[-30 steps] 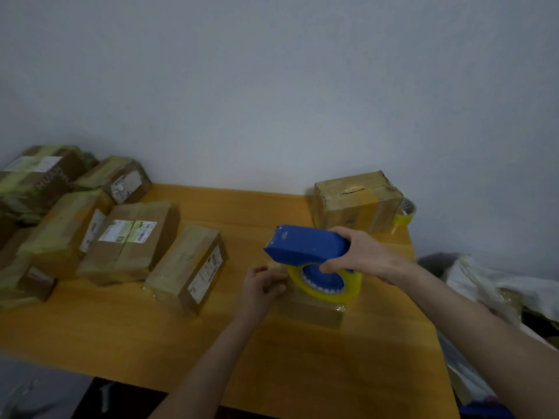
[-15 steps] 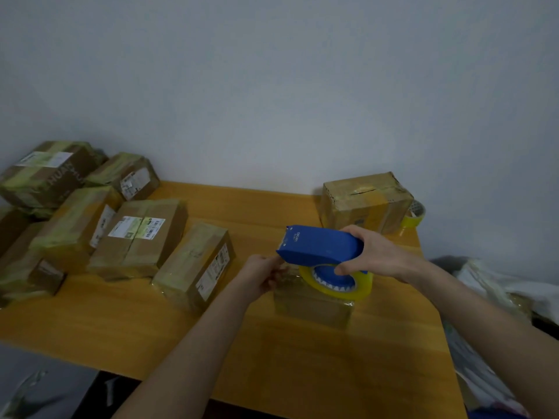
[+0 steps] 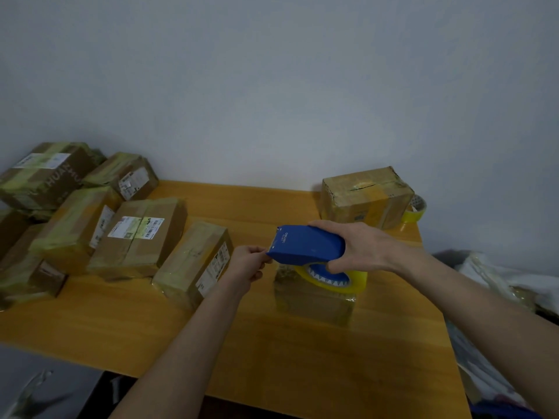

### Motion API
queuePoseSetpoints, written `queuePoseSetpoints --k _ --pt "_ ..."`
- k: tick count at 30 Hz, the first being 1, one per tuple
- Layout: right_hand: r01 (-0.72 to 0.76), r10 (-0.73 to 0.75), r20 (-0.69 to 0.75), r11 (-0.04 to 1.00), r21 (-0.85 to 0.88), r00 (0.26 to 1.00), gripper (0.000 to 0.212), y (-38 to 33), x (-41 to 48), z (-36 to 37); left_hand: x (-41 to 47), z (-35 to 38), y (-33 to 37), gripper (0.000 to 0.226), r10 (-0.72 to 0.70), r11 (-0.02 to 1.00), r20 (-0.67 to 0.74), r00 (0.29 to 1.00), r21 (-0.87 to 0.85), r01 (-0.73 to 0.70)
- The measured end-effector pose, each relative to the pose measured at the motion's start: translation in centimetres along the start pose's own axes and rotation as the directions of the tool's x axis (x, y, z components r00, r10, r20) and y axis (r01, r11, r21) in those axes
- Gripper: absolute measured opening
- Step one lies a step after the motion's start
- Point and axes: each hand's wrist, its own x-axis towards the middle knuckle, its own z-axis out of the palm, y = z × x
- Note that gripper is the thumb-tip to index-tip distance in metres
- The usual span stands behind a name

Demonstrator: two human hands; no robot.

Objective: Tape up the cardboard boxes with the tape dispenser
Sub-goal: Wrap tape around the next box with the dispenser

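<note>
So most of the pile looks done already. The bunch of boxes crowding the left end of the counter all have shiny yellowish tape wrapped over them, and I'd guess those are finished. The one being worked on is the small box, sitting toward the right edge of the counter, about halfway between front and back. The blue tape dispenser is held just above it, with the yellow roll hanging right over the box top, touching or nearly so, hard to say. The right hand is wrapped around the back of the dispenser, fingers curled under by the roll. The left hand is pinching right at the dispenser's front tip, probably the loose tape end, but I can't actually make out any tape there. This box already looks a bit glossy, so maybe it has some strips on. I'd say it's mid-job: pull a length, stick it down, run it across. After that there's the bigger box at the far right corner, which has a slit showing on top and might need another pass. A spare tape roll sits just beside it.
</note>
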Motion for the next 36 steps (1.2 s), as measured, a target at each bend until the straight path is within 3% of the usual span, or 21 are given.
queuePoseSetpoints --k 5,12,25,29,34,36 --pt "-0.005 0.004 -0.003 0.998 -0.070 1.000 0.085 -0.2 0.2 -0.4 0.5 -0.1 -0.5 0.009 -0.020 0.999 -0.041 0.999 -0.027 0.019" --pt "-0.047 0.050 0.046 0.996 -0.069 0.998 0.084 1.0 -0.7 -1.0 1.1 -0.5 -2.3 0.026 -0.014 1.000 -0.077 0.997 0.003 0.014" --pt "-0.052 0.060 0.041 0.982 -0.179 0.997 0.077 -0.1 0.0 0.2 1.5 0.1 -4.5 0.018 -0.047 0.992 -0.144 0.989 0.110 0.063" --pt "-0.049 0.057 0.042 0.984 -0.174 0.998 0.076 -0.5 0.4 0.3 1.7 1.4 -5.7 0.017 0.004 0.962 -0.088 0.996 0.271 0.020" --pt "-0.052 0.055 0.010 0.983 -0.177 0.998 0.077 -0.5 0.6 0.7 1.6 1.6 -5.6 0.047 0.058 0.758 -0.073 0.996 0.652 0.004" --pt "-0.055 0.057 0.005 0.986 -0.160 0.998 0.080 -0.5 0.5 0.7 0.5 0.4 -6.0 0.041 0.320 0.693 -0.129 0.939 0.707 -0.139"
